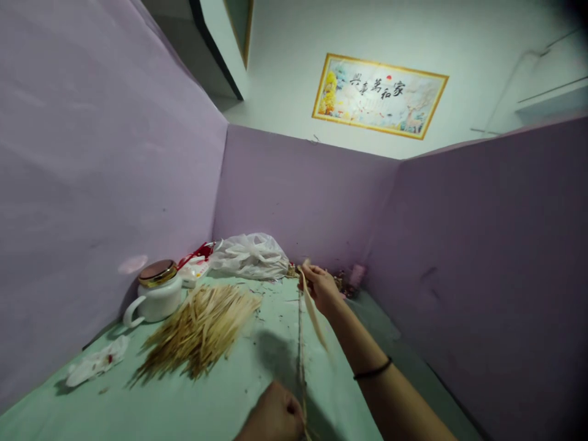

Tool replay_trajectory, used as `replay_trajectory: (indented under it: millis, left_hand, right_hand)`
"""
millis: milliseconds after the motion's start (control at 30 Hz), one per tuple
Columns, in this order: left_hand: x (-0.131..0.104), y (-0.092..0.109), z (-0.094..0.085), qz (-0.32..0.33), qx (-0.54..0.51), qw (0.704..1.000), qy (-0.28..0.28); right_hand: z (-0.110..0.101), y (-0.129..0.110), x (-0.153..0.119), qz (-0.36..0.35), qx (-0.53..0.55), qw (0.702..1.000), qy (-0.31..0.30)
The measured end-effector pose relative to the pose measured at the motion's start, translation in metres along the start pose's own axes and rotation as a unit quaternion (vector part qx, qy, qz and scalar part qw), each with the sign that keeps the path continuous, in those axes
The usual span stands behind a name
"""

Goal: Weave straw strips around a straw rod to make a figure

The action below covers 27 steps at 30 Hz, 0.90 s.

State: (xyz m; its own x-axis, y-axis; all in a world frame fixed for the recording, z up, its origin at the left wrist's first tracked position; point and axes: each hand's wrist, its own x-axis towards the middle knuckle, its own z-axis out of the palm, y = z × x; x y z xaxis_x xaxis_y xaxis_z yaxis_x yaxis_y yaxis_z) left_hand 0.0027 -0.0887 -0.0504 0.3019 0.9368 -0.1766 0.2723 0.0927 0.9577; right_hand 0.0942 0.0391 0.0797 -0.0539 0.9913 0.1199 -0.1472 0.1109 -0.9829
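My right hand point(320, 288) reaches out over the table, its fingers pinching a pale, flat straw-like strip point(314, 313). The strip's lower end hangs free and is smeared by motion. Close to me at the bottom edge, my left hand point(274, 411) is closed in a fist, partly cut off and blurred. A thin twisted cord point(301, 349) stretches from this fist towards the far end of the table, passing beneath my right hand. To the left lies a loose pile of dry, yellow-brown strips point(202, 327).
A green-covered table point(197, 413) stands between purple panels point(303, 184). Along its left side are a white lidded mug point(158, 297) and a crumpled white wrapper point(98, 362). A white plastic bag point(252, 256) sits at the back, with a pink spool-like object point(356, 277) in the right corner.
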Motion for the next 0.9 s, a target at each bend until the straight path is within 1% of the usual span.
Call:
replay_trajectory:
  millis: [33, 67, 133, 167, 233, 300, 367, 433, 500, 600, 667, 767, 833, 900]
  left_hand:
    - [-0.003, 0.005, 0.0, -0.012, 0.031, 0.999, 0.027]
    - [-0.006, 0.009, 0.0, -0.013, 0.041, 0.998, 0.046]
    - [-0.01, 0.015, -0.001, 0.015, 0.029, 0.999, 0.026]
    - [-0.011, 0.016, -0.001, 0.009, 0.011, 1.0, 0.02]
    - [-0.012, 0.018, -0.002, -0.009, -0.02, 1.0, 0.012]
    - [-0.012, 0.018, -0.004, -0.016, -0.034, 0.999, 0.006]
    - [-0.013, 0.019, -0.004, -0.015, -0.045, 0.999, 0.005]
    - [-0.014, 0.02, -0.005, -0.013, -0.059, 0.998, 0.005]
    - [-0.016, 0.021, -0.005, -0.01, -0.066, 0.998, 0.005]
    - [-0.017, 0.022, -0.005, -0.009, -0.07, 0.997, 0.002]
    - [-0.017, 0.022, -0.005, -0.012, -0.066, 0.998, -0.006]
    - [-0.017, 0.024, -0.005, -0.011, -0.058, 0.998, -0.012]
    - [-0.018, 0.025, -0.004, -0.01, -0.061, 0.998, -0.008]
    - [-0.018, 0.025, -0.003, -0.011, -0.063, 0.998, -0.006]
  right_hand:
    - [-0.016, 0.003, -0.016, 0.006, -0.035, 0.999, -0.035]
    - [-0.031, 0.009, -0.034, 0.027, -0.076, 0.995, -0.057]
    - [-0.054, 0.029, -0.072, 0.074, -0.146, 0.981, -0.102]
    - [-0.062, 0.041, -0.09, 0.088, -0.169, 0.976, -0.108]
    - [-0.072, 0.066, -0.119, 0.084, -0.198, 0.973, -0.088]
    - [-0.076, 0.084, -0.136, 0.055, -0.237, 0.969, -0.047]
    - [-0.076, 0.094, -0.145, 0.022, -0.286, 0.958, -0.024]
    - [-0.075, 0.095, -0.148, 0.004, -0.321, 0.946, -0.044]
    - [-0.073, 0.092, -0.151, 0.011, -0.324, 0.943, -0.079]
    - [-0.069, 0.089, -0.156, 0.043, -0.271, 0.956, -0.104]
    - [-0.066, 0.09, -0.16, 0.078, -0.218, 0.967, -0.105]
    - [-0.064, 0.09, -0.165, 0.121, -0.163, 0.975, -0.096]
    - [-0.063, 0.089, -0.167, 0.122, -0.151, 0.976, -0.098]
    - [-0.063, 0.087, -0.168, 0.111, -0.163, 0.975, -0.105]
